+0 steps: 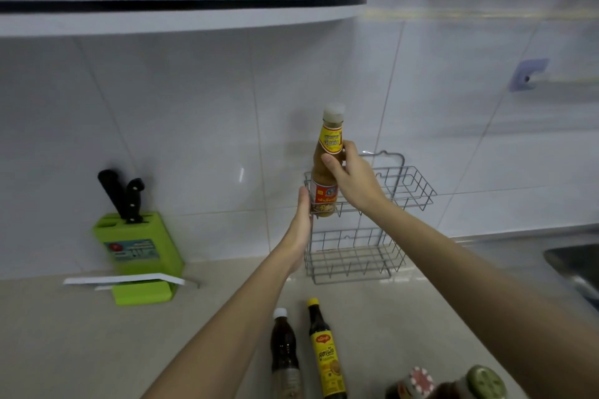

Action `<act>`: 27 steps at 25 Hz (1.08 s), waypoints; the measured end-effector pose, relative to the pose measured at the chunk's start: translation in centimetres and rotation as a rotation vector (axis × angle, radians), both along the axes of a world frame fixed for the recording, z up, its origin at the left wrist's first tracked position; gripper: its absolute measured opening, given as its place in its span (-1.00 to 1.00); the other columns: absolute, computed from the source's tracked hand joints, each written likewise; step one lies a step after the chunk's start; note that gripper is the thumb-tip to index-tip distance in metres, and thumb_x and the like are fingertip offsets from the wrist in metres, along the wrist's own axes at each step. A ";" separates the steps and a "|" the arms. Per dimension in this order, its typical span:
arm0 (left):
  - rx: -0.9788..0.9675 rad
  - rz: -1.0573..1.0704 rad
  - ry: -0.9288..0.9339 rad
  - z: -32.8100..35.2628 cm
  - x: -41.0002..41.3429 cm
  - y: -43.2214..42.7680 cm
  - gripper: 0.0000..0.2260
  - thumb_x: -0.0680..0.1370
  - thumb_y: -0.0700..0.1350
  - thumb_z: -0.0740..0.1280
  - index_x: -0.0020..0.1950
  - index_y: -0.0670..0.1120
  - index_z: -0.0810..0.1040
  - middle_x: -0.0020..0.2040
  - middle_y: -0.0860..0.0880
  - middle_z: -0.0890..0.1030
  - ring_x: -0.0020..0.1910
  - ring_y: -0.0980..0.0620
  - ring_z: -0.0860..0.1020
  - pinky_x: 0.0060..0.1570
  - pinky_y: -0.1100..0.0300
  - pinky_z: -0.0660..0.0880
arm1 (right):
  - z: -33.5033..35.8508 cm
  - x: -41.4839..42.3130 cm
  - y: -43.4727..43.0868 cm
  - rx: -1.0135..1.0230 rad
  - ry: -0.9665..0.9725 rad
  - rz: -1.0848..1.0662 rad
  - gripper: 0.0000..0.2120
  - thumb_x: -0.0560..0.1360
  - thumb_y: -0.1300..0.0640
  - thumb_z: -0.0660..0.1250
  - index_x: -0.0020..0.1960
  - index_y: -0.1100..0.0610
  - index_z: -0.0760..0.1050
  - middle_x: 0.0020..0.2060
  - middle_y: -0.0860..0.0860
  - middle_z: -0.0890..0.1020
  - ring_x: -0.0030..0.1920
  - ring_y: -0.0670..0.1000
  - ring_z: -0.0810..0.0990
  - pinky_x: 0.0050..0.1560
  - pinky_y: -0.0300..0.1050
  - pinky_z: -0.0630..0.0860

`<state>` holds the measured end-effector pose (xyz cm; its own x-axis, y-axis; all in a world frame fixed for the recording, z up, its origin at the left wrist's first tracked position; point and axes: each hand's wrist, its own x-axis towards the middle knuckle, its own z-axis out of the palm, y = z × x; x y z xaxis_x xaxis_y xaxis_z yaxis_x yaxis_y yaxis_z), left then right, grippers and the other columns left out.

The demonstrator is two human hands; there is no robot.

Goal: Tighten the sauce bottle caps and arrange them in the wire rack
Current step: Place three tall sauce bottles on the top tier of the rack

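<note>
One orange sauce bottle (326,172) is going into the wire rack's (405,191) upper tier, nine-o'clock corner, right hand (351,176) fingers grasping its shoulder, left hand (303,217) flat, open, steadying; next, let go.

Orange sauce bottle (326,165) upright in wire rack (411,185) — top tier's left end.
</note>
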<state>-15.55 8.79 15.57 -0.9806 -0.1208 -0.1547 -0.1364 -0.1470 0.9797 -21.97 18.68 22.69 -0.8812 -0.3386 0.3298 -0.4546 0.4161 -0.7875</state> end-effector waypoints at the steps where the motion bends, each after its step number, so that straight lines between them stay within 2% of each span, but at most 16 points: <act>1: -0.011 -0.001 -0.002 0.1 0.0 0.0 -0.40 0.59 0.29 -0.23 0.57 0.09 0.10 0.57 0.04 0.20 0.57 0.09 0.09 0.52 0.09 -0.03 | 0.2 0.1 -0.1 -0.003 -0.013 0.006 -0.61 0.59 -0.03 0.17 0.34 0.14 0.28 0.20 0.08 0.55 0.15 0.07 0.55 0.14 -0.01 0.51; 6: -0.001 -0.036 0.030 0.7 0.5 -0.4 -0.40 0.61 0.26 -0.25 0.58 0.05 0.07 0.58 0.06 0.17 0.57 0.12 0.07 0.51 0.16 -0.03 | 0.4 0.3 0.1 -0.022 -0.192 0.072 -0.54 0.60 -0.02 0.18 0.40 0.19 0.20 0.29 0.13 0.47 0.24 0.07 0.48 0.24 -0.04 0.43; 7: -0.009 -0.039 0.032 0.6 0.8 -0.7 -0.40 0.60 0.27 -0.25 0.59 0.04 0.03 0.59 0.07 0.13 0.57 0.13 0.06 0.53 0.16 -0.04 | 0.4 0.6 0.3 -0.030 -0.171 0.040 -0.51 0.58 -0.04 0.19 0.40 0.19 0.21 0.31 0.14 0.45 0.26 0.06 0.46 0.26 -0.03 0.43; 9: -0.067 -0.008 -0.017 -0.8 1.8 -1.7 -0.37 0.59 0.30 -0.20 0.59 0.03 0.03 0.60 0.07 0.09 0.57 0.09 0.06 0.56 0.07 -0.03 | -0.1 2.0 1.1 -0.060 -0.004 -0.108 -0.55 0.57 -0.04 0.20 0.36 0.17 0.28 0.30 0.11 0.42 0.24 0.01 0.47 0.22 -0.08 0.47; 10: -0.124 0.031 -0.046 -1.7 2.3 -2.3 -0.36 0.58 0.32 -0.16 0.58 0.02 0.08 0.59 0.06 0.12 0.57 0.06 0.10 0.56 0.02 0.00 | -0.1 2.9 1.7 -0.091 0.111 -0.163 -0.64 0.58 0.01 0.20 0.30 0.17 0.34 0.23 0.08 0.45 0.16 -0.04 0.50 0.13 -0.16 0.50; 12: -0.259 0.098 -0.112 -4.0 4.1 -3.3 -0.37 0.58 0.32 -0.07 0.55 0.00 0.18 0.57 0.03 0.20 0.54 0.02 0.19 0.54 0.02 0.06 | -0.4 5.0 2.5 -0.067 0.268 -0.136 -0.84 0.57 0.12 0.22 0.10 0.16 0.45 0.02 0.03 0.53 -0.06 -0.08 0.54 -0.09 -0.30 0.51; 13: -0.316 0.103 -0.131 -5.1 5.0 -3.7 -0.40 0.60 0.27 -0.02 0.54 -0.03 0.21 0.55 0.01 0.25 0.52 0.00 0.23 0.51 0.07 0.09 | -0.7 6.0 2.7 -0.053 0.262 -0.083 -0.90 0.56 0.14 0.24 0.01 0.15 0.48 -0.10 0.02 0.57 -0.16 -0.07 0.55 -0.17 -0.29 0.51; 15: -0.399 0.055 -0.158 -7.0 6.7 -4.3 -0.50 0.65 0.14 0.04 0.50 -0.10 0.28 0.49 -0.04 0.34 0.48 -0.02 0.29 0.38 0.20 0.15 | -2.7 7.1 2.3 -0.038 0.011 0.021 -0.88 0.56 0.13 0.25 -0.11 0.15 0.49 -0.25 0.02 0.61 -0.31 -0.04 0.58 -0.25 -0.18 0.54; 17: -0.502 -0.028 -0.215 -9.2 7.6 -4.9 -0.56 0.66 0.04 0.10 0.44 -0.18 0.38 0.43 -0.09 0.41 0.42 -0.05 0.36 0.28 0.24 0.22 | -6.2 7.5 1.7 0.122 -0.254 0.095 -0.88 0.55 0.11 0.26 -0.13 0.14 0.48 -0.27 0.01 0.61 -0.32 -0.01 0.61 -0.24 -0.07 0.56; 19: -0.664 -0.094 -0.277 -12.0 7.9 -5.6 -0.63 0.62 -0.03 0.20 0.31 -0.24 0.50 0.33 -0.18 0.52 0.29 -0.12 0.49 0.20 0.17 0.38 | -9.8 7.4 1.5 0.427 -0.299 0.158 -0.86 0.53 0.07 0.29 -0.10 0.15 0.48 -0.23 0.01 0.61 -0.18 0.07 0.65 -0.15 -0.02 0.55; 21: -0.751 -0.131 -0.362 -14.5 7.9 -6.2 -0.67 0.55 -0.05 0.29 0.18 -0.26 0.56 0.19 -0.22 0.60 0.15 -0.16 0.56 0.06 0.11 0.45 | -12.8 6.8 1.2 0.699 -0.325 0.214 -0.79 0.52 0.05 0.29 0.02 0.20 0.48 -0.07 0.11 0.61 0.03 0.16 0.61 -0.05 -0.03 0.49; 22: -0.757 -0.136 -0.390 -15.5 8.0 -6.5 -0.67 0.54 -0.03 0.31 0.17 -0.25 0.56 0.18 -0.21 0.60 0.14 -0.16 0.56 0.03 0.11 0.45 | -14.2 6.7 1.0 0.825 -0.358 0.246 -0.68 0.53 0.02 0.28 0.16 0.23 0.45 0.09 0.17 0.58 0.14 0.18 0.56 0.02 -0.02 0.46; 24: -0.707 -0.124 -0.435 -17.0 8.1 -7.0 -0.64 0.56 0.00 0.31 0.23 -0.22 0.51 0.17 -0.16 0.57 0.17 -0.14 0.55 0.06 0.10 0.45 | -16.8 6.6 0.3 1.053 -0.459 0.300 -0.39 0.53 -0.06 0.27 0.42 0.28 0.22 0.34 0.22 0.43 0.30 0.21 0.44 0.20 0.00 0.42; 25: -0.666 -0.117 -0.460 -17.5 8.1 -7.0 -0.63 0.57 0.02 0.30 0.25 -0.20 0.49 0.17 -0.14 0.56 0.18 -0.13 0.54 0.06 0.10 0.44 | -18.1 6.5 -0.1 1.120 -0.493 0.310 -0.29 0.52 -0.10 0.27 0.47 0.30 0.11 0.38 0.23 0.39 0.33 0.21 0.42 0.24 0.01 0.41; 27: -0.613 -0.117 -0.493 -18.6 7.8 -7.1 -0.64 0.57 0.03 0.29 0.25 -0.18 0.48 0.16 -0.13 0.56 0.17 -0.13 0.54 0.01 0.13 0.44 | -20.3 6.7 -0.8 1.153 -0.491 0.303 -0.23 0.51 -0.16 0.27 0.47 0.30 0.07 0.36 0.24 0.40 0.31 0.23 0.44 0.22 0.03 0.42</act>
